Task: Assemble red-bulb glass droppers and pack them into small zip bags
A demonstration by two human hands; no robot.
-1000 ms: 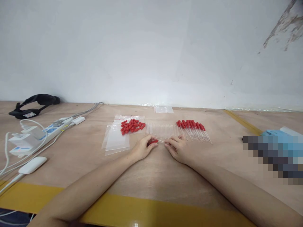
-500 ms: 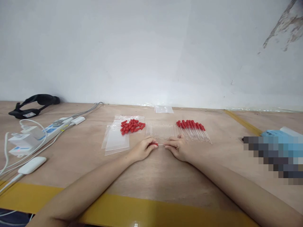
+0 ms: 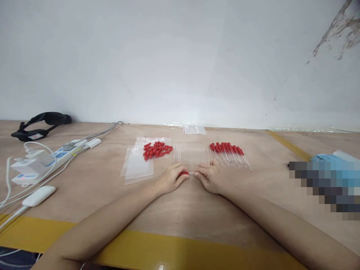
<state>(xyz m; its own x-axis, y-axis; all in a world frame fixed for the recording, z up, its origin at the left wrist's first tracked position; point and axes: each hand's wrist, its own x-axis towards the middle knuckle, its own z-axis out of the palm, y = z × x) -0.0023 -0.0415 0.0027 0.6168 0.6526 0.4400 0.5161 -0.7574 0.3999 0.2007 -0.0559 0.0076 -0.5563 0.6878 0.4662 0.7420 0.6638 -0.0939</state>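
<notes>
Between the fingers of my left hand (image 3: 172, 178) is a red rubber bulb (image 3: 184, 173), closed on and lying sideways. My right hand (image 3: 210, 177) pinches a thin clear dropper tube (image 3: 191, 173) whose left end meets the bulb; how far it sits inside is hidden. Just beyond my hands lies a row of loose clear tubes (image 3: 191, 154). To their left, a heap of loose red bulbs (image 3: 157, 150) rests on clear plastic bags (image 3: 139, 168). On the right, several droppers with red bulbs fitted (image 3: 227, 152) lie side by side, tubes pointing toward me.
At the left are a white power strip (image 3: 60, 159) with plugs and cables, a white device (image 3: 42, 195) and a black headset strap (image 3: 42, 125). Another small bag (image 3: 195, 130) lies by the wall. Something blue (image 3: 332, 163) sits at the right, near a pixelated area.
My left fingers have shifted slightly along the bulb, so more of its red shows. My right hand has moved a little, still pinching the tube. The piles look the same.
</notes>
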